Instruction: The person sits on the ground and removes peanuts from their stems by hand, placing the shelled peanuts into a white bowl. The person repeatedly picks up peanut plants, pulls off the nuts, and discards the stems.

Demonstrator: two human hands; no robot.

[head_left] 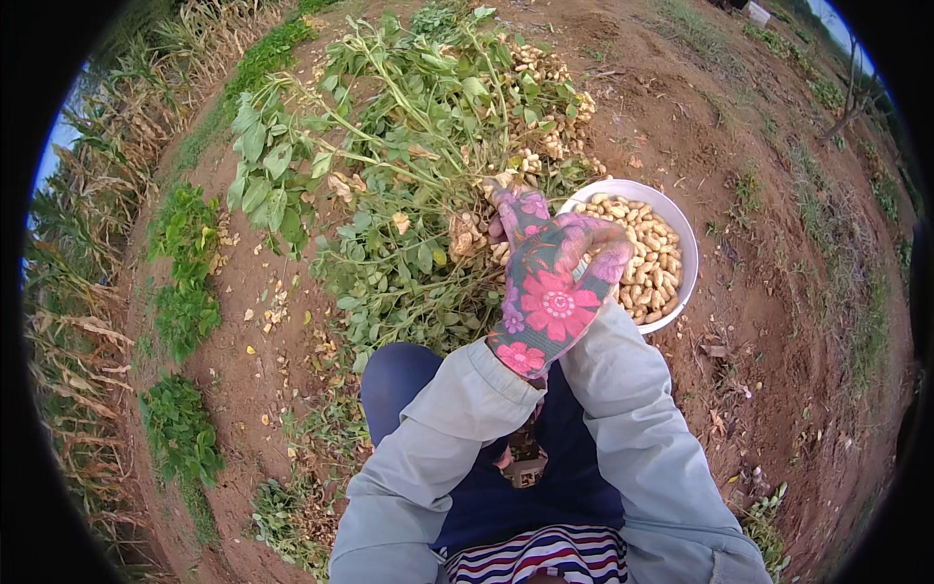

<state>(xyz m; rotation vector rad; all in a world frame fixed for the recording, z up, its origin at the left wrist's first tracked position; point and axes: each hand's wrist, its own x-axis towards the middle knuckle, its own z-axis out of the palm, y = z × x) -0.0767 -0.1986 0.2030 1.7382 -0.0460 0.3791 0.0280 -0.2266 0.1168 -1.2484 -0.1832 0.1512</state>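
Over the roots of a pulled peanut plant (467,235), my left hand (554,303) wears a flower-patterned glove and has its fingers curled around the root end. Fingertips show beside the dry, pale leaves and pods there. My right hand (613,255), in a similar glove, overlaps it at the near left rim of a white bucket (689,241). Most of the right hand is hidden, so its grasp cannot be made out. Unshelled peanuts (646,244) fill much of the bucket.
A heap of green peanut plants (408,124) lies ahead, with pod clusters (558,135) along its right side. Low green plants (179,431) and dry maize stalks (87,350) line the left. Reddish bare soil (759,379) stretches right. My bent knee (401,379) is close to the heap.
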